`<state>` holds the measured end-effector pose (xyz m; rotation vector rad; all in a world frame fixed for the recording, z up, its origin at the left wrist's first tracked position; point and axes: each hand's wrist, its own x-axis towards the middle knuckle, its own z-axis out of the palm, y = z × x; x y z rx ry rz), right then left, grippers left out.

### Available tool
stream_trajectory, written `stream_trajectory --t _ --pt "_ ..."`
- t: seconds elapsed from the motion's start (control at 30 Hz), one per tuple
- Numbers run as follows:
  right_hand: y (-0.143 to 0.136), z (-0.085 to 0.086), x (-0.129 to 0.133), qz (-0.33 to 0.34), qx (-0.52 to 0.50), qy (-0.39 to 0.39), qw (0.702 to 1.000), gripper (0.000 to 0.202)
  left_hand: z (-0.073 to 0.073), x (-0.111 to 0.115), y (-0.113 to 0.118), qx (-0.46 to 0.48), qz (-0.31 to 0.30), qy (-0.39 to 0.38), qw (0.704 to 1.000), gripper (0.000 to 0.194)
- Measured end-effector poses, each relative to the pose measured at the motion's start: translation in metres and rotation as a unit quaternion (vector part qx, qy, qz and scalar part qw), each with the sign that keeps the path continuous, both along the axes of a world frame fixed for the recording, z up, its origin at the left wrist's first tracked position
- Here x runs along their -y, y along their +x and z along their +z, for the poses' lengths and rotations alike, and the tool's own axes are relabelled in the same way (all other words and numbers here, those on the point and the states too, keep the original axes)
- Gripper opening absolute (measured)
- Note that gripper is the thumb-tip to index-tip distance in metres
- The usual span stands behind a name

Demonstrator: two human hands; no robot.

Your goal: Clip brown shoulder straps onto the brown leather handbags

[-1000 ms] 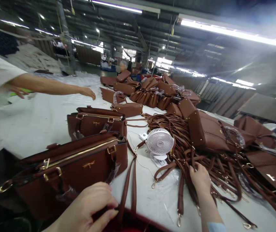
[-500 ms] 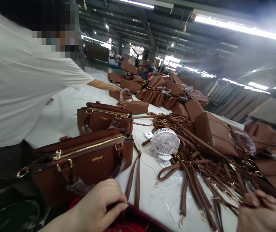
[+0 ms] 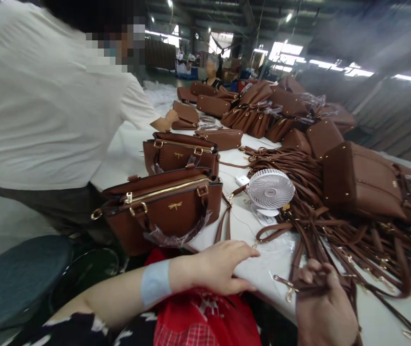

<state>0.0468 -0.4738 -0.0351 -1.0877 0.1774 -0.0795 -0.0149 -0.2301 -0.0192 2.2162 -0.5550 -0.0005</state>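
Observation:
My right hand (image 3: 322, 298) is closed round a brown bag strap (image 3: 313, 287) at the table's near edge, with a gold clasp poking out on its left side. My left hand (image 3: 223, 266) reaches across toward it, thumb and fingers apart, with nothing between them. Beyond my left forearm stands a brown handbag (image 3: 165, 211) with a gold zip and a dragonfly emblem, its handles partly wrapped in clear plastic. Behind my right hand spreads a heap of brown straps (image 3: 295, 178) with gold clasps. A single strap (image 3: 223, 223) hangs over the table edge beside the handbag.
A white fan (image 3: 271, 191) stands mid-table. A second handbag (image 3: 182, 153) is behind the first. More brown bags (image 3: 256, 103) are piled at the back and right. A co-worker in a white shirt (image 3: 47, 105) leans over on the left, near a round stool (image 3: 21, 274).
My right hand has moved left from the strap heap, bringing a strap with it. My left hand has shifted right and its fingers have spread. The co-worker's hand has tipped up a bag at the back.

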Motion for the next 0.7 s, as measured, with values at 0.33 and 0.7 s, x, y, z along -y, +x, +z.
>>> stream_trajectory --t 0.33,0.7 --pt "-0.013 -0.033 -0.065 0.154 -0.159 0.069 0.973 0.019 -0.025 0.005 -0.002 -0.084 0.008 0.13 0.988 0.027" --pt "-0.01 0.039 -0.093 0.443 0.31 -0.453 0.709 0.033 0.024 -0.057 -0.046 -0.236 0.101 -0.147 0.955 0.041"
